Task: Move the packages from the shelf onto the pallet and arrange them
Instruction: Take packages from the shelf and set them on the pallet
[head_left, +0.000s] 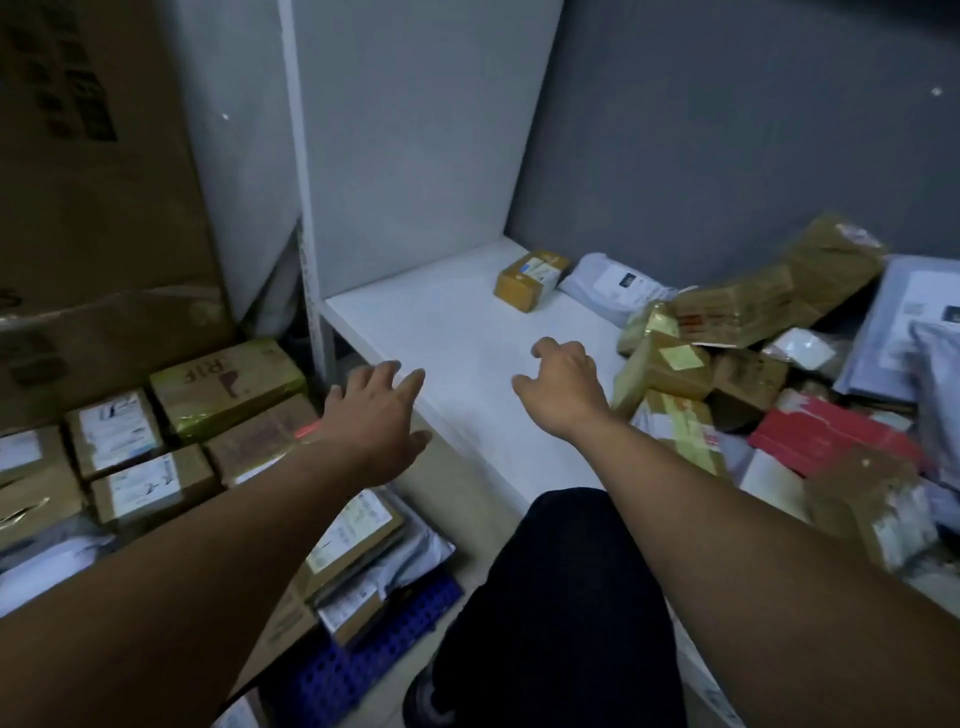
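Note:
A white shelf (457, 332) runs from the centre to the right. Its right part holds a heap of brown, gold, red and grey packages (737, 364). A small brown box (530, 280) and a grey mailer bag (613, 283) lie near the back. My left hand (374, 415) hovers open at the shelf's front left corner, holding nothing. My right hand (563, 384) reaches over the bare shelf, fingers loosely curled and empty, just left of the heap. A blue pallet (363, 654) lies on the floor at lower left, with labelled boxes (145, 457) stacked on it.
A tall cardboard carton (98, 208) stands at the left behind the stacked boxes. A white shelf post (301, 182) rises at the shelf's left end. A grey wall backs the shelf. My dark trouser leg (561, 613) is between pallet and shelf.

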